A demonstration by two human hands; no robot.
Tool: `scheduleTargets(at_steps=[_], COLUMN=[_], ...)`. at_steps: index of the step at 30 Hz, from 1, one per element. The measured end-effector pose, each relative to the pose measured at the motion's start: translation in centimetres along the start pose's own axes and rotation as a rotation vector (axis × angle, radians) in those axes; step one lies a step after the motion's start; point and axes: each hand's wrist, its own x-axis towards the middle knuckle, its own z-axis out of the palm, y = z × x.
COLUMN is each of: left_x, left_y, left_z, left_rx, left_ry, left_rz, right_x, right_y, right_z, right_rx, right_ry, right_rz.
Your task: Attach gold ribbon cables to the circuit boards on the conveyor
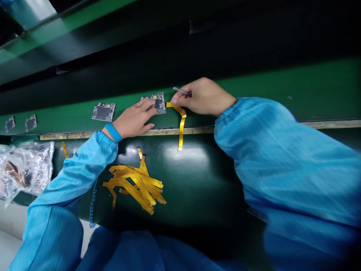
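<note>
My left hand (pixel 137 117) lies over a circuit board (pixel 160 102), its fingers stretched and the fingertips on the board's surface, the thumb apart. They hide part of the board. At the board's right edge, my right hand (pixel 205 96) pinches a yellow flex cable (pixel 182 122) near its upper end. That end meets the board's edge; whether it sits in a connector, I cannot tell. The cable's other end hangs down past the ledge. A thin grey stick-like tool (pixel 180 90) is also tucked in the right hand, pointing left. A blue band (pixel 113 132) circles my left wrist.
Another circuit board (pixel 103 111) lies left of my left hand, and two smaller-looking ones (pixel 31 122) farther left on the green strip. Below the ledge is a pile of yellow flex cables (pixel 138 182). A clear plastic bag (pixel 26 169) and a coiled blue cord (pixel 92 209) are at left.
</note>
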Motion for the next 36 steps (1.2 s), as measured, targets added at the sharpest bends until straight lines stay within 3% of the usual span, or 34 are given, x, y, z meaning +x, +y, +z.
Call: scheduleTargets(at_steps=[10,19,29,36], left_x=[0.1,0.5,1.1,1.5], left_y=[0.1,0.7,0.8,0.8], left_z=[0.2,-0.1,0.2,0.0], left_rx=[0.015,-0.002,0.007,0.069], left_ry=[-0.004,-0.047,-0.043,-0.059], left_rz=[0.013,0.007,0.046,0.071], right_x=[-0.5,-1.5,-1.4,-1.1], right_y=[-0.2,-1.9,0.2,-0.3], right_z=[-0.3,-0.9,-1.7,-2.6], right_rx=[0.054,-0.170,-0.180,-0.265], right_ry=[0.009,-0.022,-0.019,-0.080], right_rz=[0.041,0.084,0.024,0.071])
